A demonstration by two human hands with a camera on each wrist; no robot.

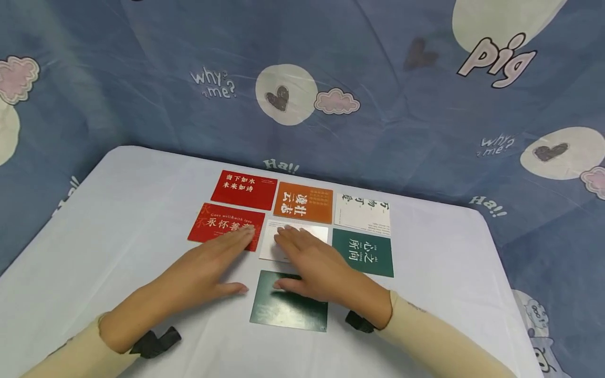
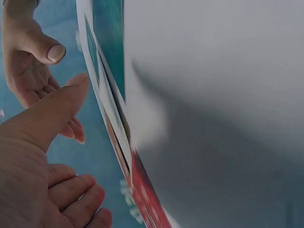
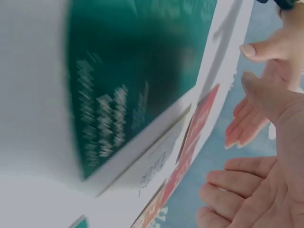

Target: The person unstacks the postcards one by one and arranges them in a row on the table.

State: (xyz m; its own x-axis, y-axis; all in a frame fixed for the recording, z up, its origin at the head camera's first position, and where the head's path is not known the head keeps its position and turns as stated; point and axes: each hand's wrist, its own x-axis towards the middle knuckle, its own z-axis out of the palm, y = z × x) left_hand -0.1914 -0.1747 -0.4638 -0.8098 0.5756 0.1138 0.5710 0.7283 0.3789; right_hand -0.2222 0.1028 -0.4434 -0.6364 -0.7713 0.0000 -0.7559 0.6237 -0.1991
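My left hand is held over the table with fingers straight, its fingertips overlapping the lower red card in the head view. Facing it, my right hand has its fingers extended over the white card in the middle, partly hiding it. Its thumb overlaps the dark green card nearest me. Both palms show bare in the wrist views, the left palm and the right palm, with nothing held. The nearest green card also shows large beside the hand in the right wrist view.
Along the back lie a red card, an orange card and a white card. A green card with white writing is at the right. All lie on a white-covered table, with a blue printed cloth behind it.
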